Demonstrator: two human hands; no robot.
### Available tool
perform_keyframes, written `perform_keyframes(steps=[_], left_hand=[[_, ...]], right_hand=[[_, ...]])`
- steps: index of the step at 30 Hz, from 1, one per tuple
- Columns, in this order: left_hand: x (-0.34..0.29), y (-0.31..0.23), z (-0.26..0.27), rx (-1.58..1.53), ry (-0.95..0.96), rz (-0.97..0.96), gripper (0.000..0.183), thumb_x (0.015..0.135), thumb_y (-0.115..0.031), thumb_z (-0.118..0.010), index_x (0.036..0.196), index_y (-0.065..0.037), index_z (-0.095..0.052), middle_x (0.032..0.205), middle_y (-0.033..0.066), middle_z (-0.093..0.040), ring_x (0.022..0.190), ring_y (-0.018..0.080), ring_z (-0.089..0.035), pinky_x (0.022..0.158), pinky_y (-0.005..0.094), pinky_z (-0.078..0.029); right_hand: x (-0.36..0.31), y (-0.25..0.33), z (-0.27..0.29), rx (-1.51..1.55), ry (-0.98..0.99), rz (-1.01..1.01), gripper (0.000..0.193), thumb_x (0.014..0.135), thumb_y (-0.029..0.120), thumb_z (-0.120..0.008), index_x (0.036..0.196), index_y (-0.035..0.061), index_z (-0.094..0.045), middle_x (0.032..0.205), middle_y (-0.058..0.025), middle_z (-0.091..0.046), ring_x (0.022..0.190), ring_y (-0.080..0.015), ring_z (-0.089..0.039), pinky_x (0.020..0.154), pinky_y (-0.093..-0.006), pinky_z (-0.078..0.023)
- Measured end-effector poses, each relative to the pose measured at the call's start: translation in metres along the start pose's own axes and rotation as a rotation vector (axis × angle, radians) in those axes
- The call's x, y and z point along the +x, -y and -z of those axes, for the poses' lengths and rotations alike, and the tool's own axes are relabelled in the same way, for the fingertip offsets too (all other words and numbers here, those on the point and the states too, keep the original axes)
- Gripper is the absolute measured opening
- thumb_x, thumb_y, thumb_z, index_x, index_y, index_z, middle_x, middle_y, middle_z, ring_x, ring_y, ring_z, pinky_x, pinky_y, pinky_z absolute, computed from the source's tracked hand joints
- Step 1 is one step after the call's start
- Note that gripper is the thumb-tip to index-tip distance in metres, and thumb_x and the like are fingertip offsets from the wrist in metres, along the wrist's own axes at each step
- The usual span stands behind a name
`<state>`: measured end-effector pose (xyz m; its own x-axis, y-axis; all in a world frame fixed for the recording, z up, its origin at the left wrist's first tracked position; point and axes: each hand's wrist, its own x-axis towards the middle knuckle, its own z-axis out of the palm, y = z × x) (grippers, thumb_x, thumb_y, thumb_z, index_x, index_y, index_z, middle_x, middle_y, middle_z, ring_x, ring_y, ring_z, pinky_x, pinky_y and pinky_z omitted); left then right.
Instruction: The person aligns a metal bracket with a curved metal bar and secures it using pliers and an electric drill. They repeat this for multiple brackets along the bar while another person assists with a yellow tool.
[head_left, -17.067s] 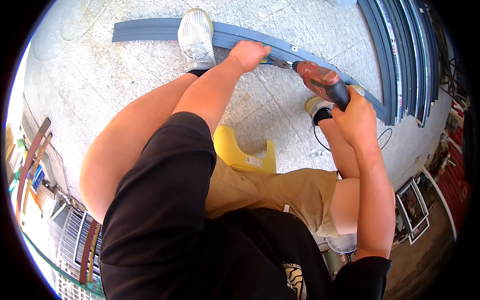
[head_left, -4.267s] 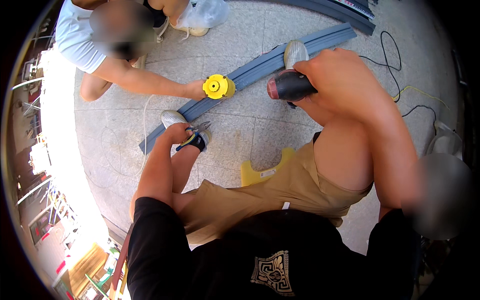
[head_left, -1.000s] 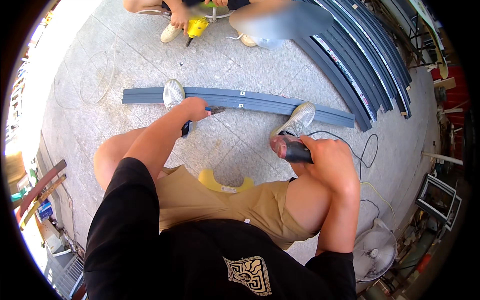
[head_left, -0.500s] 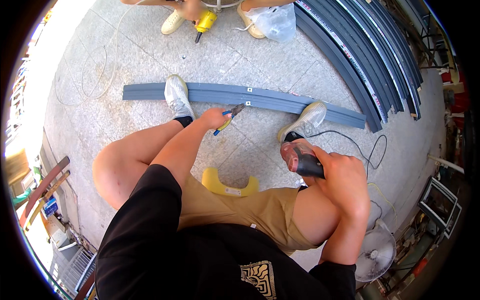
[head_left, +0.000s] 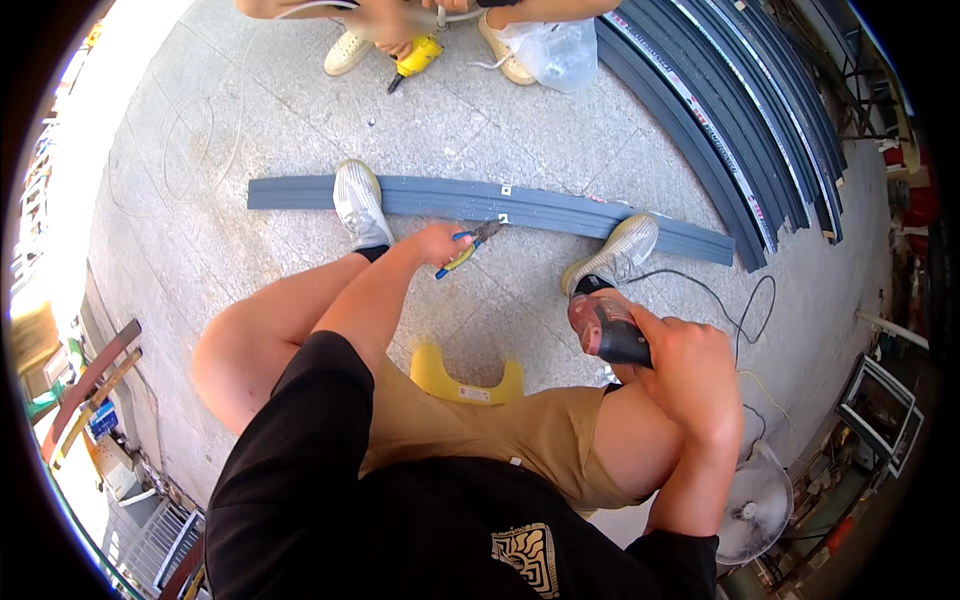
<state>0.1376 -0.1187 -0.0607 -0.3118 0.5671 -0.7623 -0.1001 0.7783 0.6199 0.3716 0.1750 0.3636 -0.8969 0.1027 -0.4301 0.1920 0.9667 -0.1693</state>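
My left hand [head_left: 440, 247] is closed round pliers [head_left: 463, 256] with blue and yellow handles. Their jaws reach a small white square piece [head_left: 503, 219] at the near edge of a long grey ribbed strip [head_left: 450, 201] lying on the floor. A similar white piece [head_left: 507, 190] sits at the strip's far edge. Both of my shoes [head_left: 360, 205] press on the strip, one to each side of these pieces. Raised over my right leg, my right hand [head_left: 692, 372] grips a red and black power tool [head_left: 612, 333], apart from the strip; its working end is hard to make out.
Across from me, a person's hand holds a yellow power tool [head_left: 418, 60], beside a clear plastic bag [head_left: 555, 55]. Grey strips [head_left: 700, 110] are piled at the far right. A black cable [head_left: 705, 288] curls near my right shoe. Close by are a yellow curved piece [head_left: 468, 385] and a fan [head_left: 750, 510].
The other person's yellow power tool has tilted, its tip pointing lower left. My view has shifted slightly; both my hands keep their holds, with the pliers still at the near white piece.
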Motion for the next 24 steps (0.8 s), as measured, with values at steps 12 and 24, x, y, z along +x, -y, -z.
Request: perform_keyframes(steps=[12,24], left_hand=[[-0.022,-0.023,-0.005,-0.094,0.049,-0.001,0.052,0.105,-0.055,-0.073,0.118,-0.006,-0.065,0.087,0.0086,-0.075,0.069,0.019,-0.075,0.059,0.0375,-0.061],[-0.044,-0.038,-0.003,0.687,-0.405,-0.195,0.072,0.074,-0.03,-0.09,0.138,-0.017,-0.062,0.129,0.02,-0.072,0.113,0.0444,-0.074,0.092,0.0552,-0.062]], right_hand=[[-0.007,-0.005,-0.01,-0.066,0.052,0.015,0.049,0.08,0.031,-0.09,0.118,0.0149,-0.064,0.085,-0.0128,-0.079,0.08,-0.0365,-0.079,0.072,-0.049,-0.061],[-0.013,0.0,-0.01,-0.016,-0.018,0.021,0.045,0.079,0.02,-0.09,0.113,0.011,-0.062,0.083,-0.0131,-0.078,0.077,-0.0358,-0.079,0.07,-0.0469,-0.062]])
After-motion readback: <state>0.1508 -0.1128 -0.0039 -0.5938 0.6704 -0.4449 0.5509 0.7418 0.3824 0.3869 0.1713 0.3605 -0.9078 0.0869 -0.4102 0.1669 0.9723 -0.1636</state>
